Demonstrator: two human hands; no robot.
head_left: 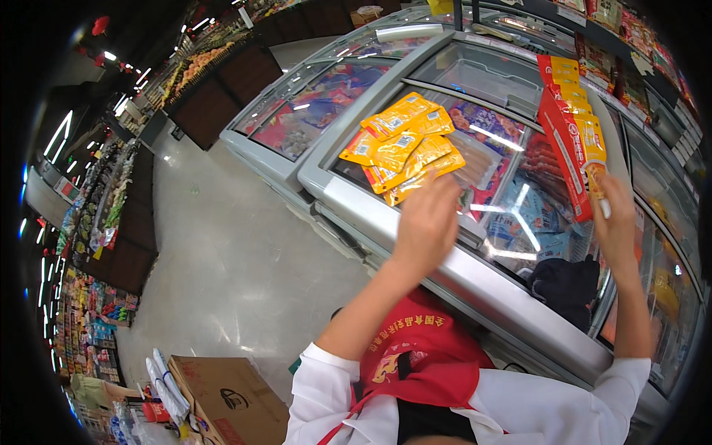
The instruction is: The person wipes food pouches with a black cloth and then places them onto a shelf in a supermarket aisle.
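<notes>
Several yellow plastic food pouches [389, 139] lie in a loose, overlapping pile on the glass lid of a chest freezer [367, 206]. My left hand [428, 222] is at the near edge of the pile, slightly blurred; whether its fingers grip the lowest pouch cannot be told. To the right, a red open display box [564, 150] stands on the freezer with a row of yellow pouches [589, 139] in it. My right hand [614, 222] is at the near end of this box, its fingers around the lower end of the front pouch, with a small white thing by the fingertips.
A dark cloth [564, 286] lies on the freezer near its front edge. Shelves of packaged goods [628, 39] rise behind. More freezers [328, 100] adjoin at the left. A cardboard box [228, 395] stands at the lower left, and a person [92, 389] is partly visible beyond it.
</notes>
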